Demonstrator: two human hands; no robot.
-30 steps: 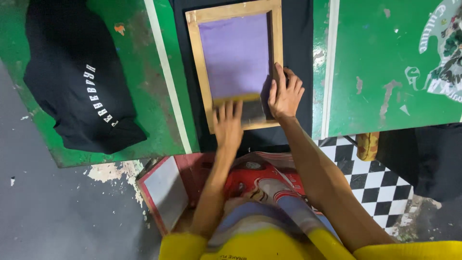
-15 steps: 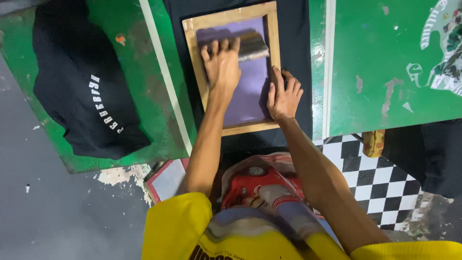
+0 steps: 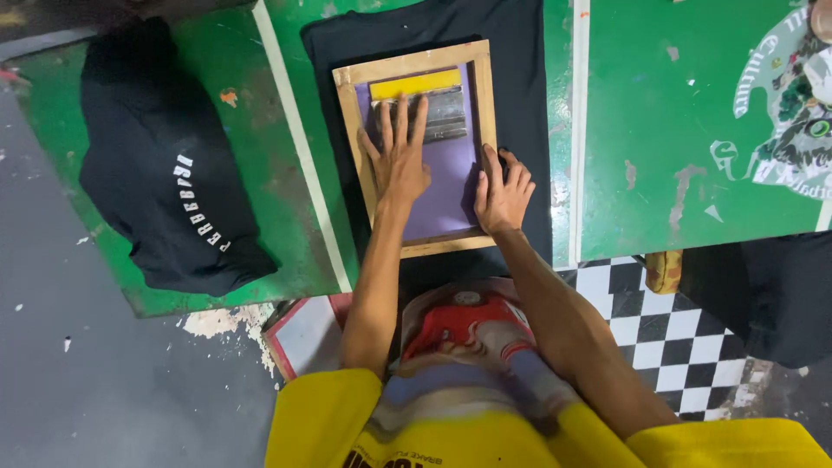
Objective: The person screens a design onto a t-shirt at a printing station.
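A wooden-framed printing screen with purple mesh lies on a black T-shirt spread over a green table. My left hand lies flat inside the frame, fingers pressed on a grey squeegee near the frame's far end. A band of yellow ink sits just beyond the squeegee. My right hand presses down on the frame's right rail near its near corner, fingers curled over the wood.
A folded black shirt with white lettering lies on the green board at left. A second green board with a printed design stands to the right. Below are a grey floor and black-and-white checkered tiles.
My left hand has pushed the squeegee from the near end of the screen to the far end, uncovering yellow ink. My right hand slid down the right rail toward the near corner.
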